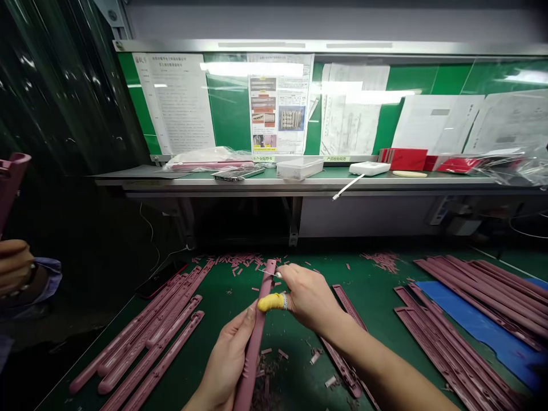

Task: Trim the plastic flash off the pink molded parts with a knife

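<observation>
My left hand (226, 359) grips the lower part of a long pink plastic strip (257, 337) that points away from me over the green mat. My right hand (302, 294) is closed near the strip's far end, pinching a small thin blade (270, 273) against it. A yellow finger cot (271, 302) covers its thumb, which rests on the strip. Small pink offcuts (240, 261) lie scattered beyond and under the hands.
Several pink strips lie in a pile at the left (149, 337) and more at the right (462, 331), beside a blue sheet (479, 325). A raised shelf (299, 184) holds a clear tray (299, 167) and red boxes (406, 158). Another person's hand (15, 265) is at the far left.
</observation>
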The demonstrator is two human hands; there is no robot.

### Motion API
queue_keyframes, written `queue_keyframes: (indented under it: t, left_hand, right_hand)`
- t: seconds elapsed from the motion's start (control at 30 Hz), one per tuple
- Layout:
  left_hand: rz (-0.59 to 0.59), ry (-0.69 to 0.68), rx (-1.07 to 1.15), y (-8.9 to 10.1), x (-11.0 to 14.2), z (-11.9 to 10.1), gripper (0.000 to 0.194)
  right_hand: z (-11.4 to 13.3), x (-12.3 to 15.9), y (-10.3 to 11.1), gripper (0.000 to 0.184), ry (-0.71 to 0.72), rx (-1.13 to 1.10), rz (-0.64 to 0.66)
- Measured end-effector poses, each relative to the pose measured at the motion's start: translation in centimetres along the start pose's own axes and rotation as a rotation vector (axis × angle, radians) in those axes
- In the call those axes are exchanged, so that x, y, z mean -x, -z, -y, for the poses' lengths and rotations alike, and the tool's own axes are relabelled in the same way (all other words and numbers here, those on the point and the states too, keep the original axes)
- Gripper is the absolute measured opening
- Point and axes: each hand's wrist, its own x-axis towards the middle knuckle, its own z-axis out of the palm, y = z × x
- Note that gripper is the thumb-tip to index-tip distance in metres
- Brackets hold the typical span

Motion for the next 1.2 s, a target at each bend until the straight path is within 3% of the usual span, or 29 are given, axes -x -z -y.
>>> queue_keyframes:
  t: [0.13, 0.3, 0.47, 0.57, 0.63, 0.77, 0.87, 1.07, 1.2]
  left_hand:
    - [0.020, -0.018, -0.026, 0.1, -0.1, 0.1, 0.037]
    - [0.019, -0.187, -0.023, -0.3, -1.4, -0.8, 0.030]
    - [-0.020, -0.214, 0.003, 0.1, -4.5, -3.3, 0.037]
    - [-0.053, -0.246, 0.018, 0.9, -5.5, -4.3, 0.038]
    - [-0.065, -0.251, 0.017, 1.3, -5.4, -4.4, 0.038]
    - [-0.059, -0.254, -0.006, 1.0, -4.3, -3.5, 0.038]
    - [-0.047, -0.265, -0.030, 0.3, -3.5, -3.1, 0.034]
    - [-0.032, -0.277, -0.053, -0.4, -2.8, -3.0, 0.030]
    - [-0.006, -0.228, -0.079, -0.7, -1.8, -2.6, 0.036]
  right_hand:
    - [0.4, 0.8, -0.4, 0.019, 0.028, 0.051, -0.024]
    - [3.3, 4.2, -1.6, 0.020, 0.126, -0.036, 0.032]
    - [7.5, 10.1, -4.1, 0.024, 0.368, -0.196, 0.131]
    - [7.5, 12.0, -5.6, 0.035, 0.502, -0.392, 0.126]
    - [6.2, 11.3, -5.5, 0.037, 0.412, -0.567, 0.065]
    - [3.4, 7.6, -3.4, 0.036, 0.043, -0.720, -0.120]
    - [2.9, 5.7, -2.7, 0.031, 0.018, -0.705, -0.227]
    - [3.3, 5.5, -3.2, 0.026, -0.013, -0.636, -0.249]
    - [2.3, 4.6, -2.4, 0.027, -0.036, -0.602, -0.312]
